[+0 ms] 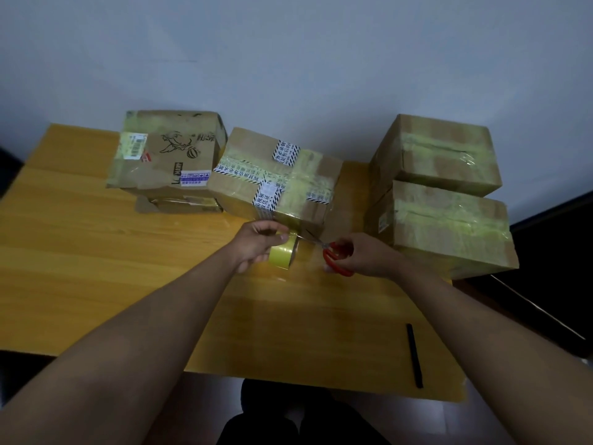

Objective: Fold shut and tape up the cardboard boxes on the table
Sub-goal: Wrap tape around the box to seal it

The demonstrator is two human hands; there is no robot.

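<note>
Both hands work at the near edge of the middle box (276, 178). My left hand (256, 244) grips the yellow tape roll (282, 253) just below it. My right hand (365, 255) holds red scissors (333, 255), blades pointing at the tape.

Boxes (276, 178) behind tape roll (282, 253), seemingly.

In my left hand (256, 244), a yellow tape roll (283, 254); in my right hand (362, 255), red-handled scissors (333, 256). Just beyond them, a brown box (276, 178) crossed by yellowish tape and blue-and-white printed strips, on an orange-yellow wood-grain table (96, 252).
</note>
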